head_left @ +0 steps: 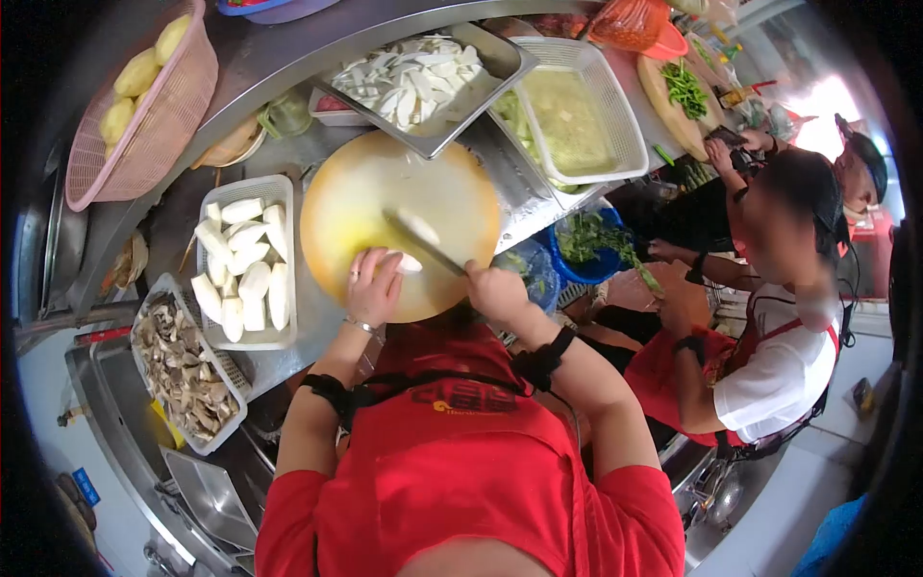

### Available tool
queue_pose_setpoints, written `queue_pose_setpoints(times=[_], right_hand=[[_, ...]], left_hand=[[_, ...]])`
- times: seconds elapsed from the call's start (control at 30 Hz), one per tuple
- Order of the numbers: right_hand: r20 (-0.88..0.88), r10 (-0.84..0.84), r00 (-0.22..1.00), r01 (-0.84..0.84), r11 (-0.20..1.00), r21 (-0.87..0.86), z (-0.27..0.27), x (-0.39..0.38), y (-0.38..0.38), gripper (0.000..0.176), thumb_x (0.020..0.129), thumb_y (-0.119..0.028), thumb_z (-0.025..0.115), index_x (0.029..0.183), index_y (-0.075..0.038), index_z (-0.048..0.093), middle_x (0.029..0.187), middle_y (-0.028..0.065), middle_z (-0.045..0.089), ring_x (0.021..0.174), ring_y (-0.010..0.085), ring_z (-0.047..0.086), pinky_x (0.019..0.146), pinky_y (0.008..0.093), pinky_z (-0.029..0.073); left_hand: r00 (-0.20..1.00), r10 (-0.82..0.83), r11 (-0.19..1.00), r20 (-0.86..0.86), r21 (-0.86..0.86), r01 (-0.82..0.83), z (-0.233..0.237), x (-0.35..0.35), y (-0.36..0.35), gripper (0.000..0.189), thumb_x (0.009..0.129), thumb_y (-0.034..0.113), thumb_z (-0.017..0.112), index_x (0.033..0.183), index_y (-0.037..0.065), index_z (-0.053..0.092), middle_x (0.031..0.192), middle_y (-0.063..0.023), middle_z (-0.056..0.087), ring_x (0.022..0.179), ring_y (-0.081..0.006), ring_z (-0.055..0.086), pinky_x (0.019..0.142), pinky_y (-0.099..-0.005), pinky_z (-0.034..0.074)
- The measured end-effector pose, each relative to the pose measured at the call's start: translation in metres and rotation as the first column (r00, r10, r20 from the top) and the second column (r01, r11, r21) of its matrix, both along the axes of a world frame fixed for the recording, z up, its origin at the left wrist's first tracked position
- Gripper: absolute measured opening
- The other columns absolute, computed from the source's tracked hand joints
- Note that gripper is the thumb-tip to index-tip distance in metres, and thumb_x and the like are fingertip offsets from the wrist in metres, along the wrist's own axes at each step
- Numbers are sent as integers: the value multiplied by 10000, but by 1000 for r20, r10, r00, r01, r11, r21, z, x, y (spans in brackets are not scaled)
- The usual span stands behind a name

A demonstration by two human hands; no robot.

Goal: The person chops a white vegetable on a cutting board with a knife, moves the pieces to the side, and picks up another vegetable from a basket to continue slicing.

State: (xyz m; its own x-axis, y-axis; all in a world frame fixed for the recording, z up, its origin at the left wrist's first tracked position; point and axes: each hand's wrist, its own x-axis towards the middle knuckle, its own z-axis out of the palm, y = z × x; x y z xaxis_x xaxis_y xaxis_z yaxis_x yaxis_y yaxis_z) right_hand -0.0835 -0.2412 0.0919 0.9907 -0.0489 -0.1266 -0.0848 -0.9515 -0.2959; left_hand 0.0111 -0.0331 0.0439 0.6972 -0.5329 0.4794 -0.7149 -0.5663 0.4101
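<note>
A knife is in my right hand, its handle wrapped by the fingers and its blade reaching left over the round cutting board. The fingers of my left hand press on a white vegetable piece just below the blade. Another white piece lies along the blade's far side. To the left of the board, a white basket holds several thick white vegetable pieces. Beyond the board, a metal tray contains white slices.
A basket of sliced mushrooms sits at lower left; a pink basket of peeled potatoes stands higher up. White plastic basket at back right. On the right, a person handles leafy greens over a blue basin.
</note>
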Motion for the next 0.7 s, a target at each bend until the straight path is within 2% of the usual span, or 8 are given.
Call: queue_pose_setpoints(times=[0.07,0.13,0.17,0.23,0.37,0.5,0.57,0.7], right_hand=[[-32,-47,998,46,998,-35,2,1,-6,147,826,-201,492,848,-57,512,581,160,597,538,327,615,484,441,492],[-4,-52,999,52,999,-7,3,-1,-9,165,839,-218,481,837,-56,508,575,161,595,520,330,607,466,448,485],[-3,-48,999,48,999,-3,0,-4,-8,165,839,-218,481,837,-56,508,575,161,595,520,330,607,466,448,485],[-15,2,1000,-2,999,36,-9,-14,0,180,850,-226,472,832,-50,502,576,167,594,525,334,607,465,449,484],[-12,5,1000,-5,999,41,-6,-17,1,163,850,-214,482,837,-52,490,571,166,591,524,340,603,465,455,481],[-58,-11,998,13,999,39,17,-19,10,164,844,-203,489,832,-40,484,583,161,596,528,332,607,468,451,482],[-68,6,998,-4,1000,31,-5,-19,16,163,846,-202,486,833,-40,484,587,161,598,532,333,609,469,449,482],[-60,37,998,-36,999,17,-1,-16,12,155,850,-197,480,824,-44,485,580,152,596,528,330,606,466,442,479]], left_hand=[[1000,-22,1000,-16,13,22,1,5,-1,222,749,143,630,970,135,611,1050,-73,539,994,-309,503,886,-401,405],[976,-151,982,-157,88,167,-1,7,1,232,746,162,643,971,119,607,1028,-75,547,955,-298,511,856,-401,412],[977,-146,982,-156,92,162,-3,6,2,232,746,162,643,971,119,607,1028,-75,547,955,-298,511,856,-401,412],[991,-84,996,-102,-10,84,-6,3,2,191,742,165,653,915,98,607,970,-73,549,909,-283,525,820,-396,425],[998,-50,993,25,-103,52,-23,-2,7,117,733,152,667,801,88,595,893,-62,527,826,-264,542,751,-371,444],[997,-77,992,8,-100,78,-24,-4,9,118,722,104,675,805,74,597,917,-87,520,827,-275,539,760,-374,427],[997,-78,991,3,-111,77,-25,-3,9,116,725,107,676,804,72,598,915,-86,520,830,-272,539,763,-373,425],[997,-80,990,23,-115,82,-26,-3,7,112,728,107,675,800,73,596,910,-82,521,826,-265,542,760,-371,418]])
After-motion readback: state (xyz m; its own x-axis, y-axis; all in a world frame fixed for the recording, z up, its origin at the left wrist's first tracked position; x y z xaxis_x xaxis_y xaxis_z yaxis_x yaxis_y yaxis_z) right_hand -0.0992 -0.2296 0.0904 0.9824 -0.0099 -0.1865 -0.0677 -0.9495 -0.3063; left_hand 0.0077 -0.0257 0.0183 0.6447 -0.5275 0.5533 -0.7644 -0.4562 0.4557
